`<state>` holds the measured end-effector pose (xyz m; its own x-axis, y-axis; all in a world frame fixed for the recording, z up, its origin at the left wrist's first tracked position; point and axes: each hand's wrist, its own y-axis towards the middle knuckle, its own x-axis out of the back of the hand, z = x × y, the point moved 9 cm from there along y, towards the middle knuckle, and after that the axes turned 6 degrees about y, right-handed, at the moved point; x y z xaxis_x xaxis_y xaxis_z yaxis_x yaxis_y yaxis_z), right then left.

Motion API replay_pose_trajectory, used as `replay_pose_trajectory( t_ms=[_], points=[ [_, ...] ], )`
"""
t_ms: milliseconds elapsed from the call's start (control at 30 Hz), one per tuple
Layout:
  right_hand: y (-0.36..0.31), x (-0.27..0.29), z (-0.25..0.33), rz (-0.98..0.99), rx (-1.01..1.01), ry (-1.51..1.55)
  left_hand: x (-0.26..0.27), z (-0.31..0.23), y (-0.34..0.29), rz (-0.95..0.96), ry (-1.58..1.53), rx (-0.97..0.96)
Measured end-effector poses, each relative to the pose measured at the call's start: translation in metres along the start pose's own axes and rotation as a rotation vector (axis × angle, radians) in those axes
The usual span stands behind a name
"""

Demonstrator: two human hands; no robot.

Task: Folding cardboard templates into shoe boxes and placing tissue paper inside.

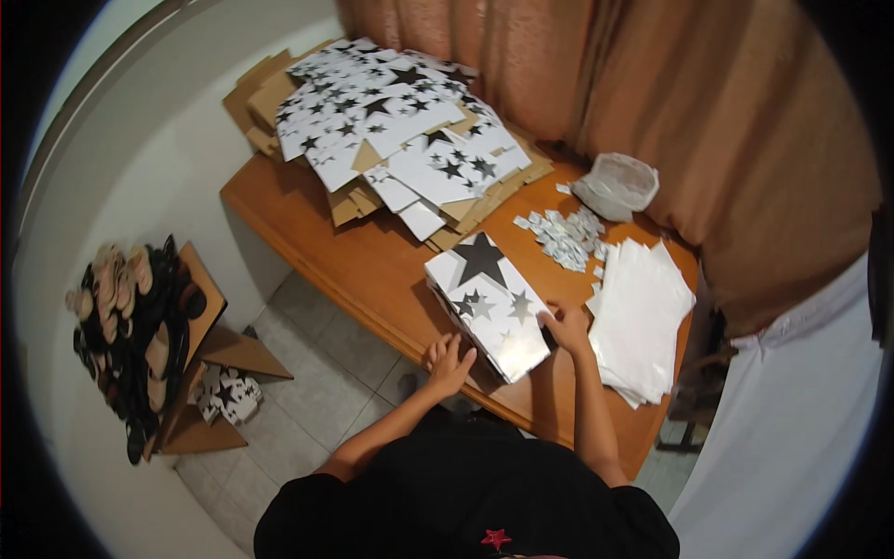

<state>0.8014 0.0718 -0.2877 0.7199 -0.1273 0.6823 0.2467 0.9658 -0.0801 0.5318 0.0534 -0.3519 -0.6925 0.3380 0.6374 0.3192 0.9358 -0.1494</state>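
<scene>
In front of me on the wooden table lies a closed cardboard box (498, 307), white with black and silver-grey stars. My right hand (566, 328) is at the box's right edge, its thumb against the side and its fingers bent. My left hand (449, 366) is by the box's lower left side, over the table's front edge, with its fingers apart and nothing in them. Beyond the box and to the right lies a heap of small white sachets (566, 238). A stack of white paper sheets (641, 321) lies right of my right hand.
A large pile of flat star-printed cardboard blanks (400, 121) covers the table's far left. A clear plastic bag (619, 186) stands by the brown curtain (689, 102). On the floor at left, a rack carries several shoes (130, 317), with another star-printed piece (226, 396) beside it.
</scene>
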Motion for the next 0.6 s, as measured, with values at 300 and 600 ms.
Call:
replay_pose_trajectory(
  t_ms=[300,600],
  points=[
    [-0.055,-0.052,0.048,0.244,0.130,0.576,0.017,0.010,-0.058,0.030,-0.351,0.168],
    [-0.157,-0.202,0.187,0.687,0.295,0.816,0.148,0.090,-0.200,-0.339,-0.861,-0.021]
  ],
)
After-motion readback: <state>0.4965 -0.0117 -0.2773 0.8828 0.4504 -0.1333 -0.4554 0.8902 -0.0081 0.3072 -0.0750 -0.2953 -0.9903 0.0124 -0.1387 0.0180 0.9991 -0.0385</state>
